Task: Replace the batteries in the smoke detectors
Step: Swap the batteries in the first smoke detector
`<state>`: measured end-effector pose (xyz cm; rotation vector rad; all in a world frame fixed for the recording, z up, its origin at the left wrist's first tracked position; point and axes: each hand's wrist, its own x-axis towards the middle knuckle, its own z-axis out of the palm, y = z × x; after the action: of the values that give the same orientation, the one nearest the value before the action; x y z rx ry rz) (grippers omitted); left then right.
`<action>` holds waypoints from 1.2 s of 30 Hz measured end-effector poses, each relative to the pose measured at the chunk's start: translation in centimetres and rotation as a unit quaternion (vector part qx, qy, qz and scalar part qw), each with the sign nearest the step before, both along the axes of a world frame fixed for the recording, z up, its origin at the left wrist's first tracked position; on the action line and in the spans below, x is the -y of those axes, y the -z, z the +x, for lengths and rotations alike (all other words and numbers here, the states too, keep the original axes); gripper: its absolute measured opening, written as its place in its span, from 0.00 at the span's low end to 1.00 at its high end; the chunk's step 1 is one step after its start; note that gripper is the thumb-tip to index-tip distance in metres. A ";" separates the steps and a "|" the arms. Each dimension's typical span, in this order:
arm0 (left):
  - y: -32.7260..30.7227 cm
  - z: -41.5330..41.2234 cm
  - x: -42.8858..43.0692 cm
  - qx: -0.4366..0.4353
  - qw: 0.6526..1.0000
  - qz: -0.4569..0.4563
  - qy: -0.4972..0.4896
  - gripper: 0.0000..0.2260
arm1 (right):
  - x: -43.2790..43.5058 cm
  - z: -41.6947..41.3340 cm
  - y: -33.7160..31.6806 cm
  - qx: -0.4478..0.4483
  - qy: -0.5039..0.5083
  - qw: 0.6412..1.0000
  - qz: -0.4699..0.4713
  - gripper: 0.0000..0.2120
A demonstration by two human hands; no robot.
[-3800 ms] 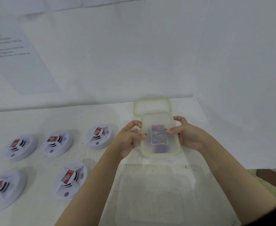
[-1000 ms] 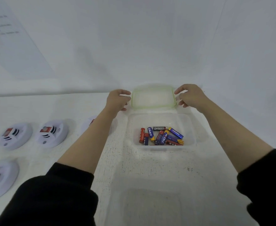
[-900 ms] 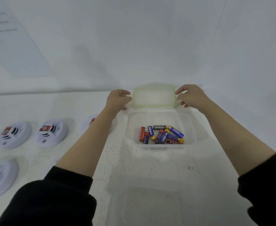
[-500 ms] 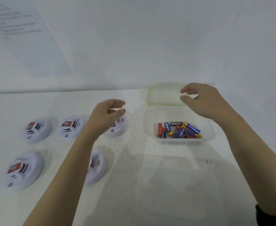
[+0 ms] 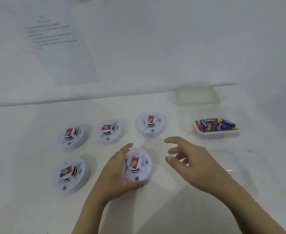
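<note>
Several white round smoke detectors with red labels lie on the white table. My left hand [image 5: 115, 173] wraps around the left side of the nearest smoke detector [image 5: 139, 168], thumb under its front edge. My right hand [image 5: 189, 162] hovers just right of that detector, fingers spread, holding nothing. Other detectors sit behind at the middle [image 5: 151, 124], left of it [image 5: 109, 131], further left [image 5: 72, 136], and at the front left [image 5: 70, 174]. An open clear container [image 5: 206, 134] with several batteries [image 5: 216, 126] stands at the right.
The container's green-rimmed lid [image 5: 197, 95] lies flat behind it, by the white wall. A printed sheet of paper [image 5: 59, 48] is stuck on the wall at the left. A second clear container is faintly seen near the front right.
The lid was lifted off the battery container and laid down behind it. Both hands left the lid and came back toward me; my left hand has taken hold of the nearest detector.
</note>
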<state>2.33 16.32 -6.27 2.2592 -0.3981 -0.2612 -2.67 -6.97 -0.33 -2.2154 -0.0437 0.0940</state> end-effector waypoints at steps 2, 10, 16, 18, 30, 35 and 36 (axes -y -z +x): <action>-0.2 -0.3 -0.7 -0.016 0.997 -0.077 0.001 0.45 | -1.6 -0.3 0.7 -0.012 0.025 0.998 0.057 0.14; -3.4 -1.9 -1.3 -0.010 0.947 -0.307 0.089 0.42 | -6.5 -0.5 1.6 -0.121 0.064 0.908 0.397 0.22; -4.1 -1.2 -1.8 0.042 0.953 -0.282 0.105 0.42 | -8.0 -0.4 1.4 -0.127 -0.008 0.813 0.568 0.27; -4.1 -0.9 -2.2 0.047 0.956 -0.271 0.106 0.43 | -8.3 -0.3 1.5 -0.117 -0.011 0.810 0.575 0.30; -4.1 1.1 -4.2 0.077 0.971 -0.195 0.111 0.44 | -7.6 0.6 1.3 -0.029 0.031 0.913 0.406 0.33; -3.8 1.6 -3.9 0.020 0.974 -0.194 0.116 0.48 | -7.1 0.9 0.8 -0.035 0.024 0.930 0.364 0.32; -3.7 1.7 -3.7 0.005 0.973 -0.194 0.124 0.49 | -7.1 1.0 0.6 -0.041 0.018 0.934 0.353 0.32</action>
<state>3.98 20.07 -2.56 1.8274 -0.6772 -0.2722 -1.66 0.09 -0.97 -1.4887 0.0094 0.1278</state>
